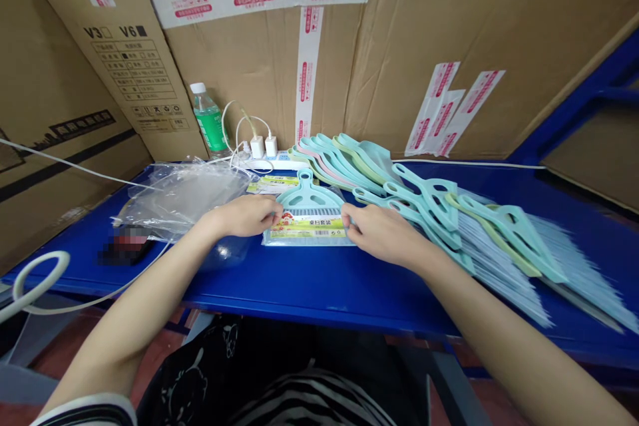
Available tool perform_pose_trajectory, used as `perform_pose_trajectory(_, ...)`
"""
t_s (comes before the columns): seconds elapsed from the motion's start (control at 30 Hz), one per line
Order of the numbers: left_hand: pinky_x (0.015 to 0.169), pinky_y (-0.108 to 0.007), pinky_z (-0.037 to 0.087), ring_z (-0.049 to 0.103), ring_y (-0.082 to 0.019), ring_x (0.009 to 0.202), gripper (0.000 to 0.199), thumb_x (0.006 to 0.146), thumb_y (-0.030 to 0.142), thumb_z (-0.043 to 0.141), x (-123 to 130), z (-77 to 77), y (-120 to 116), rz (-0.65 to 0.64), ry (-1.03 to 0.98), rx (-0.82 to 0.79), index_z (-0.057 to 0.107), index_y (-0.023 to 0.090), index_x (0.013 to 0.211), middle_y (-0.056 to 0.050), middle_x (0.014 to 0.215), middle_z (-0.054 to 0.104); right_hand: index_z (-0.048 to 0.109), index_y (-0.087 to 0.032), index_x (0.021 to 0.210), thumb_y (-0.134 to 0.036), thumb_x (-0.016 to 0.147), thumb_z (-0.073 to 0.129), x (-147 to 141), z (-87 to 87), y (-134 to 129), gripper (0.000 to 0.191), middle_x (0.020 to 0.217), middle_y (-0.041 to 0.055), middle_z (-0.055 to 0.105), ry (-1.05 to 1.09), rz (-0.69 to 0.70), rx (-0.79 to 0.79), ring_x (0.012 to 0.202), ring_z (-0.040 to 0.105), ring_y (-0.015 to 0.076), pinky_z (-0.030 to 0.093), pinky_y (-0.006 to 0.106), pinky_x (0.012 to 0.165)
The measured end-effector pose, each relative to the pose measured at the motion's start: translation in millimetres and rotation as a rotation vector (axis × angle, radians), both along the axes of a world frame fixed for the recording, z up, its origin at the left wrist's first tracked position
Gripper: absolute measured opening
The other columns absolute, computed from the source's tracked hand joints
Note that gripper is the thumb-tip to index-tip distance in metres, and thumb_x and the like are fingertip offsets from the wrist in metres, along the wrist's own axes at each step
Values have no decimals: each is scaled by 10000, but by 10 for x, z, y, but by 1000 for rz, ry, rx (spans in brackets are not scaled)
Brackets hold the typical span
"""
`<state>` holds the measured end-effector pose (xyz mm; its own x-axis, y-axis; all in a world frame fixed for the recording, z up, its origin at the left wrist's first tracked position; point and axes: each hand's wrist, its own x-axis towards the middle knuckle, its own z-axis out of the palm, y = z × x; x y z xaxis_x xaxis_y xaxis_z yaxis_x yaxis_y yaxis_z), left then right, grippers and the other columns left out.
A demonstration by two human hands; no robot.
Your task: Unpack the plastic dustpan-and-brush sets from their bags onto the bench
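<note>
Bright even indoor light, soft faint shadows, wide-angle bending at edges, one pixelated patch (124, 245)

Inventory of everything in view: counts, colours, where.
bagged dustpan-and-brush set: 1, teal with yellow-green label, clear bag, mid-table
dustpans: several, teal, pink and green, overlapping behind the set
long-bristled brooms: several, count unclear, teal and green with pale bristles, table right
plastic bags: loose pile, clear, table left
blurred object: 1, dark, unidentifiable, table left
water bottle: 1, green label, white cap, back left
power strip: 1, white, back
chargers: 2, white, plugged into strip
cable: 1 loop, white, front left
cardboard boxes: several, brown, taped, behind table
table: 1, blue
left hand: bare, on set's left edge
right hand: bare, on set's right edge
</note>
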<state>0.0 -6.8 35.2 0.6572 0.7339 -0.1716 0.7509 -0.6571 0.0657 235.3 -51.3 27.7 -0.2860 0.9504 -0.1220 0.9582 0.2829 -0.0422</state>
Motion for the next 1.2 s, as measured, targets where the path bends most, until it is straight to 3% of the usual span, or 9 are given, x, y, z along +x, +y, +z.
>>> perform_pose_trajectory(0.23, 655, -299, 438, 639, -211, 796, 204, 909, 278, 430, 81, 27, -54, 122, 125, 212, 582, 177, 999, -76, 938, 685, 520, -205, 862, -68, 820, 401, 54, -14, 27, 187, 632, -3, 569, 158, -3, 72, 624, 502, 179, 235, 262, 541)
perform_pose_trajectory(0.4, 744, -332, 496, 646, -253, 924, 315, 931, 383, 441, 90, -10, -11, 240, 133, 361, 558, 165, 1126, -121, 1090, 636, 483, -210, 845, -92, 810, 372, 85, -59, 68, 165, 595, -17, 527, 294, -7, 218, 529, 452, 165, 248, 266, 532)
perform_pose_trajectory(0.53, 855, -361, 494, 583, -281, 1100, 382, 940, 393, 431, 65, -70, 44, 290, 90, 420, 501, 183, 1251, -123, 1170, 596, 454, -217, 832, -104, 818, 341, 118, -123, 123, 160, 672, -2, 550, 475, 22, 279, 551, 507, 164, 300, 261, 543)
perform_pose_trajectory(0.67, 941, -418, 452, 536, -319, 1172, 425, 953, 379, 395, 39, -140, 120, 303, 21, 391, 469, 139, 1297, -170, 1232, 577, 451, -208, 862, -100, 846, 304, 129, -133, 149, 183, 760, 6, 585, 611, 18, 236, 510, 556, 135, 361, 262, 560)
perform_pose_trajectory(0.83, 927, -416, 451, 586, -307, 1113, 417, 966, 376, 333, 7, -199, 201, 311, -82, 294, 464, 142, 1285, -171, 1173, 626, 420, -215, 846, -118, 875, 285, 141, -91, 158, 169, 793, -3, 583, 706, 42, 214, 463, 569, 113, 403, 258, 542)
perform_pose_trajectory(1.07, 961, -425, 443, 590, -310, 1156, 421, 948, 254, 353, 11, -246, 280, 396, -187, 205, 411, 121, 1344, -201, 1304, 569, 419, -216, 846, -120, 892, 300, 166, -65, 193, 160, 737, -26, 556, 678, 98, 174, 476, 582, 116, 436, 272, 608)
perform_pose_trajectory(1.2, 969, -438, 446, 607, -312, 1133, 388, 914, 158, 390, 19, -232, 294, 423, -249, 202, 494, 120, 1286, -192, 1260, 602, 418, -219, 874, -114, 894, 310, 202, -74, 225, 152, 677, -52, 520, 600, 74, 148, 471, 576, 130, 432, 279, 605)
